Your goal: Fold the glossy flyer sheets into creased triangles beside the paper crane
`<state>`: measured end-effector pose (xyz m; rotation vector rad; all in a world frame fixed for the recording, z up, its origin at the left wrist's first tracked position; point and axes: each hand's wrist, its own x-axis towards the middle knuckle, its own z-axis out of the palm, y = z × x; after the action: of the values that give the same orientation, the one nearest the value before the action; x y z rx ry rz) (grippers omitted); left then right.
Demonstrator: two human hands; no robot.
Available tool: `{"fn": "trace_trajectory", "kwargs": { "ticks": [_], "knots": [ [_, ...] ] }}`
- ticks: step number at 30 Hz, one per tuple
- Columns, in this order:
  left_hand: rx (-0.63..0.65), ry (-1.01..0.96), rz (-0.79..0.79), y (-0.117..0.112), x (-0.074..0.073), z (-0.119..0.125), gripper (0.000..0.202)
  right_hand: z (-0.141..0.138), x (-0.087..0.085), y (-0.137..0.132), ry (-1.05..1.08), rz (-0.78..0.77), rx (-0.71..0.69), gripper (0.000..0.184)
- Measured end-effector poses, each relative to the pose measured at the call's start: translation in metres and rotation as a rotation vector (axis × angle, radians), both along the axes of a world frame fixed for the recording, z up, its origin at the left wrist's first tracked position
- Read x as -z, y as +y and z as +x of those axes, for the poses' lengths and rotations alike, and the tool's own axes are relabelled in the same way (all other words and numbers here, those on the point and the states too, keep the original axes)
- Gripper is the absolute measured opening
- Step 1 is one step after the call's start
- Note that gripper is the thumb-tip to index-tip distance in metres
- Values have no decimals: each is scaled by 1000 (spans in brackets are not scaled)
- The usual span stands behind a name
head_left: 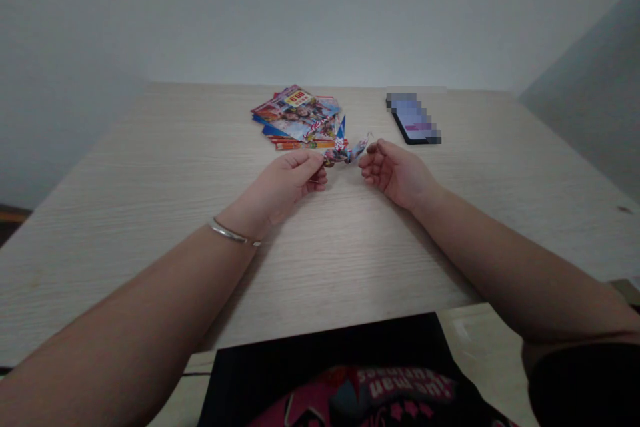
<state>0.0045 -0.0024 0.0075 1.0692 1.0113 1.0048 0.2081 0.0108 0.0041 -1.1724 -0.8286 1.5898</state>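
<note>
A small folded paper figure (pixel 345 150), made from a printed colourful sheet, is held low over the wooden table (pixel 165 167) between both hands. My left hand (pixel 293 180) pinches its left end with curled fingers; a silver bangle sits on that wrist. My right hand (pixel 395 173) pinches the right end with thumb and fingertips. Just behind the figure lies a fanned stack of colourful printed sheets (pixel 299 117).
A black phone (pixel 414 121) with a lit screen lies on the table to the right of the paper stack. A plain wall stands behind the table. The table's near edge runs just in front of my dark printed shirt (pixel 345 380).
</note>
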Motion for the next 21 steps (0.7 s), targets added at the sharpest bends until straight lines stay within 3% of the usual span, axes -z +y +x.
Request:
{"fn": "trace_trajectory", "kwargs": {
  "ticks": [2, 4, 9, 14, 21],
  "knots": [
    [24, 37, 35, -1, -1, 2, 24, -2, 1, -3, -150, 157, -21, 11],
    [56, 125, 88, -2, -2, 2, 25, -2, 4, -3, -299, 287, -32, 14],
    [167, 440, 262, -3, -8, -2, 27, 3, 11, 3, -527, 401, -74, 21],
    [263, 502, 330, -3, -10, -3, 24, 9, 12, 10, -590, 517, -102, 20],
    [246, 587, 301, -6, -13, -4, 28, 10, 21, 17, -610, 602, -71, 20]
  ]
}}
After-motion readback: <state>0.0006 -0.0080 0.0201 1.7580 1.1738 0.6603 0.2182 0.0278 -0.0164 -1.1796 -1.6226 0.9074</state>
